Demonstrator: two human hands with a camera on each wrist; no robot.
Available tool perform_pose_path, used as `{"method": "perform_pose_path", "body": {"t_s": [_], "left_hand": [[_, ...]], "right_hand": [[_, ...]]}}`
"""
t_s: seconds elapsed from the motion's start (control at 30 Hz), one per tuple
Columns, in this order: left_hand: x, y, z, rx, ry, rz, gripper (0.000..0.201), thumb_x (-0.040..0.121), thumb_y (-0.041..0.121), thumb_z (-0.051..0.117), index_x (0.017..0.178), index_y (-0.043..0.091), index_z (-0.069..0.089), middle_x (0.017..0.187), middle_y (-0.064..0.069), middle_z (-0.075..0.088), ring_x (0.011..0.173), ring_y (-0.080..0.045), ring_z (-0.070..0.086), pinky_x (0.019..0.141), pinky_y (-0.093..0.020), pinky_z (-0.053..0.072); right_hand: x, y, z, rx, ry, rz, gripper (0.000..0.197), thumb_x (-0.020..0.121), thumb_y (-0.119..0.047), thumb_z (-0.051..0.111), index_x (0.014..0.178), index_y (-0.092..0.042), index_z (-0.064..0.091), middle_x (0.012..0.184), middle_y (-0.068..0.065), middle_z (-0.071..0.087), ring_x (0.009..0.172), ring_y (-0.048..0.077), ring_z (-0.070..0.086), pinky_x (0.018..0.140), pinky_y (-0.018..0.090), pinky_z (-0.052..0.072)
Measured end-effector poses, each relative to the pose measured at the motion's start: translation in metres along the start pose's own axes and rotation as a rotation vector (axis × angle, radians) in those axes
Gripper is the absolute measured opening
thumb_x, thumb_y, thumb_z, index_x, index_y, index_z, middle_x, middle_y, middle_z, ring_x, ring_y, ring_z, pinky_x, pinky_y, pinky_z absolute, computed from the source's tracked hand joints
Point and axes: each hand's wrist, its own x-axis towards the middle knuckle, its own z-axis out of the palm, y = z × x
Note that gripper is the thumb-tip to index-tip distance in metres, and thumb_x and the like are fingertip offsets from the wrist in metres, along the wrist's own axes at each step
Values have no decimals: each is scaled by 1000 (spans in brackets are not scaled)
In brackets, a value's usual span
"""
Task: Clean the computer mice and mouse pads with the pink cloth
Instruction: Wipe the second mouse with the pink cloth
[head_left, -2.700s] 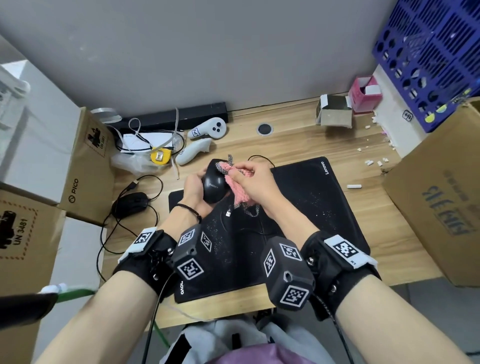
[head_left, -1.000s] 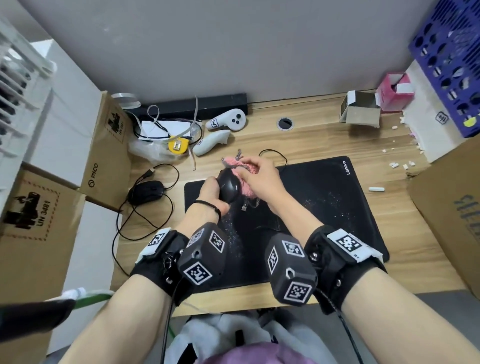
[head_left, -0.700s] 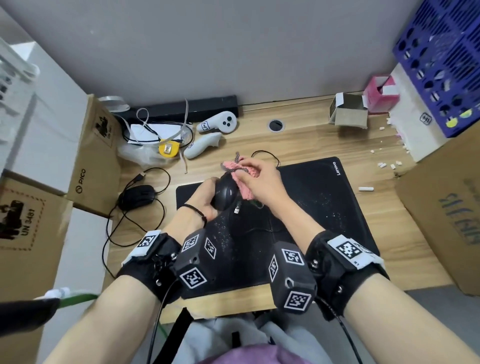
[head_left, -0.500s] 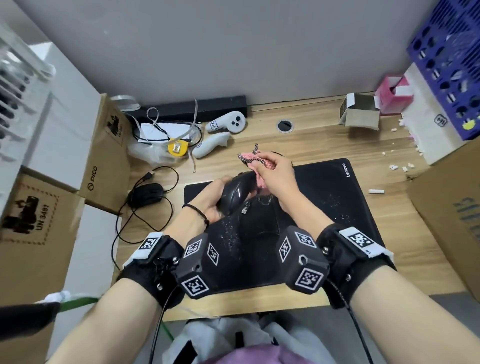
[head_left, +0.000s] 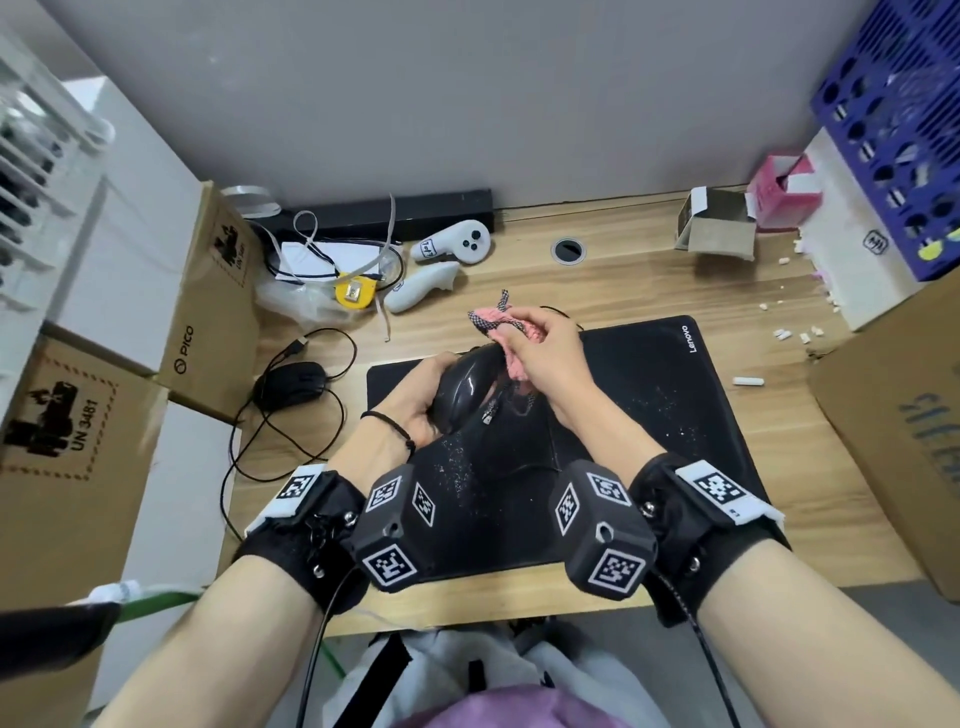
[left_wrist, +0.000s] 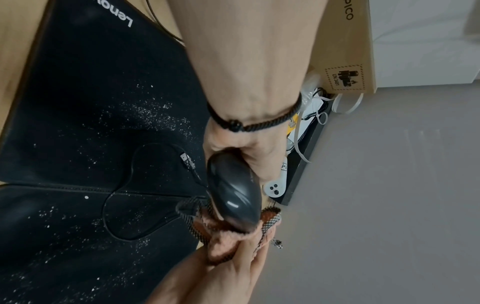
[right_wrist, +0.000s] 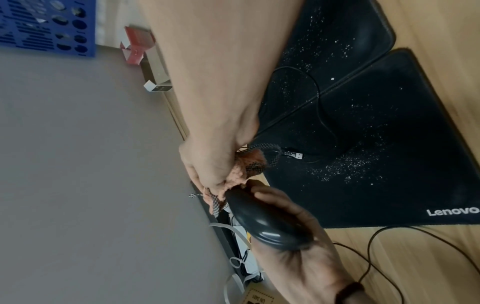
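My left hand (head_left: 415, 395) grips a glossy black mouse (head_left: 462, 395) (left_wrist: 233, 191) (right_wrist: 265, 224), lifted above the black Lenovo pad (head_left: 649, 415). My right hand (head_left: 545, 358) pinches the bunched pink cloth (head_left: 514, 338) (left_wrist: 226, 240) (right_wrist: 236, 176), which has a checked trim, and presses it on the mouse's front end. The mouse's cable with its USB plug (right_wrist: 298, 155) lies looped on the pads. A smaller black pad (head_left: 493, 499) overlaps the big one near me. White specks dust both pads. A second black mouse (head_left: 291, 387) lies on the desk at left.
Two white controllers (head_left: 452, 244), a yellow tape measure (head_left: 356, 296) and tangled cables sit at the back left. Cardboard boxes (head_left: 208, 312) flank the desk on the left, another box (head_left: 893, 415) on the right. A small open carton (head_left: 717, 228), a pink box (head_left: 784, 187) and white crumbs lie at the back right.
The left hand has tilted the mouse so its glossy top faces up. The right hand with the cloth has shifted from the mouse's side up to its front end.
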Motion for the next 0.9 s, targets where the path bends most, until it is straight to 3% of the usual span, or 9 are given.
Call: {"method": "perform_pose_path", "body": {"t_s": [0.07, 0.17, 0.33, 0.43, 0.5, 0.63, 0.7, 0.77, 0.9], "left_hand": [[-2, 0, -1, 10, -24, 3, 26, 94, 14, 46, 76, 2, 60, 61, -10, 63, 52, -17, 63, 57, -22, 55], [-3, 2, 4, 11, -21, 37, 25, 95, 13, 45, 76, 3, 58, 56, -8, 61, 47, -15, 61, 55, -22, 54], [4, 4, 0, 88, 93, 68, 29, 95, 16, 46, 70, 6, 57, 49, -7, 60, 48, -16, 57, 67, -29, 47], [9, 3, -3, 145, 133, 57, 26, 92, 17, 45, 71, 6, 57, 51, -8, 60, 52, -19, 59, 66, -29, 49], [9, 2, -3, 166, 127, 48, 24, 91, 18, 47, 73, 5, 59, 56, -10, 62, 54, -21, 61, 67, -30, 50], [8, -2, -2, 231, 96, 79, 16, 86, 18, 53, 79, 6, 61, 70, -13, 60, 63, -25, 56, 69, -31, 47], [9, -1, -4, 230, 109, 105, 14, 86, 17, 52, 81, 7, 61, 72, -14, 60, 62, -25, 56, 67, -31, 47], [12, -1, -9, 216, 163, 135, 14, 85, 17, 53, 87, 6, 61, 74, -14, 62, 61, -25, 58, 66, -31, 50], [19, -3, -14, 231, 206, 158, 15, 84, 20, 53, 92, 10, 61, 77, -13, 62, 61, -25, 58, 59, -28, 49]], "right_hand": [[1, 0, -2, -1, 7, 26, 16, 90, -15, 68, 104, -22, 69, 71, 0, 66, 51, 10, 57, 54, 25, 50], [1, 1, -1, 18, 59, 12, 14, 91, -18, 66, 94, -32, 67, 81, -5, 69, 72, 14, 66, 71, 32, 56], [0, -3, 2, -21, -12, -19, 19, 90, -20, 66, 84, -38, 66, 99, -4, 72, 97, 21, 68, 92, 42, 55], [-1, 0, 0, -55, -38, 4, 14, 88, -22, 69, 88, -35, 67, 102, -1, 73, 99, 22, 69, 93, 44, 54], [-4, 2, -2, -43, -40, 33, 11, 89, -22, 68, 89, -32, 68, 101, 4, 73, 93, 25, 70, 83, 43, 57], [-6, 3, -6, -8, -2, 47, 20, 92, -15, 62, 80, -31, 67, 79, -1, 69, 77, 18, 66, 82, 36, 56], [-7, 1, -4, -19, -22, 34, 20, 92, -17, 65, 81, -33, 65, 76, -1, 69, 76, 22, 67, 83, 41, 57], [-10, -2, -1, -42, -52, 15, 16, 89, -20, 69, 83, -34, 66, 85, 0, 70, 84, 27, 69, 82, 43, 57], [-9, -1, 3, -90, -53, 10, 13, 84, -23, 74, 82, -35, 70, 101, -2, 71, 98, 16, 67, 93, 37, 54]]}}
